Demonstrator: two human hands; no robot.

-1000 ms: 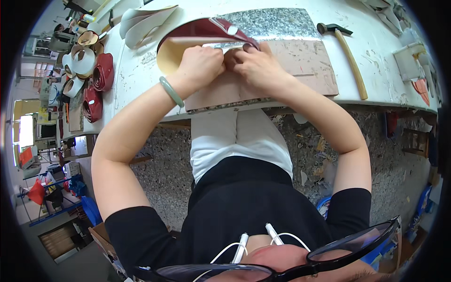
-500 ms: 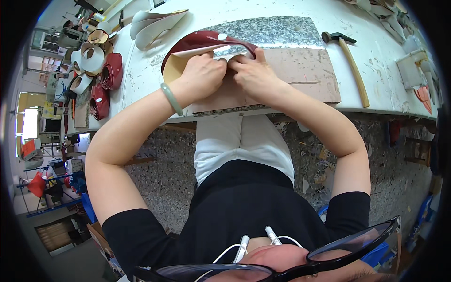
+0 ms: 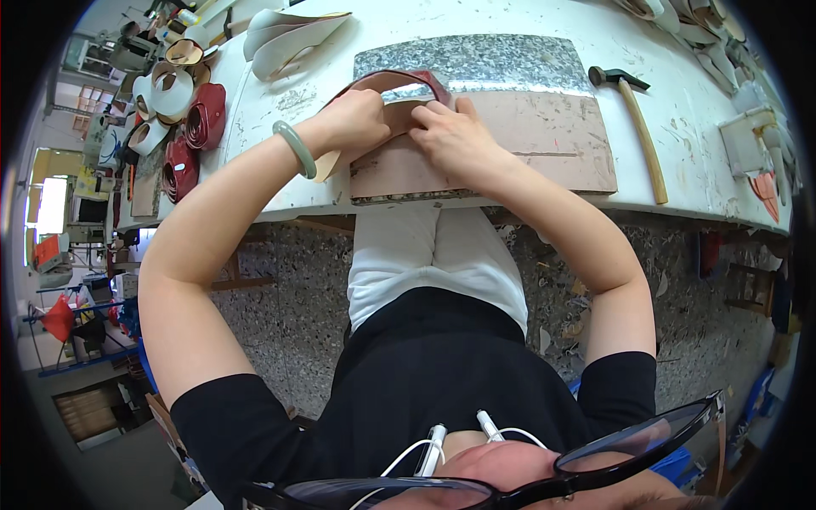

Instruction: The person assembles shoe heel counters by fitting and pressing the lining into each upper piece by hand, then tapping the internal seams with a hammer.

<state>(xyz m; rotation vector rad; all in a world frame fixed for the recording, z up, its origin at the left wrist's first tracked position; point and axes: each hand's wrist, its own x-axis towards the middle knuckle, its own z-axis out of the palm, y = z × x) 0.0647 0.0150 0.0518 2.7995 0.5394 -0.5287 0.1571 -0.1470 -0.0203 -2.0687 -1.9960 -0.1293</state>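
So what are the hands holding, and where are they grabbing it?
Both hands press a dark red leather piece with a tan underside. The left hand grips its near left edge; the right hand pinches the edge beside it.

**Around the workbench**

A hammer [image 3: 633, 119] with a wooden handle lies on the white table [image 3: 527, 17], just right of the brown board [image 3: 544, 140], head pointing away. A speckled stone slab [image 3: 484, 59] sits under the board's far edge. Pale curved cut pieces [image 3: 289, 34] rest at the table's far left. Beside them, red leather rolls [image 3: 195, 127] and tan and white loops [image 3: 170, 85] crowd the left end. More pale pieces [image 3: 705, 25] lie far right. Below, the floor [image 3: 280, 297] is grey speckled terrazzo.
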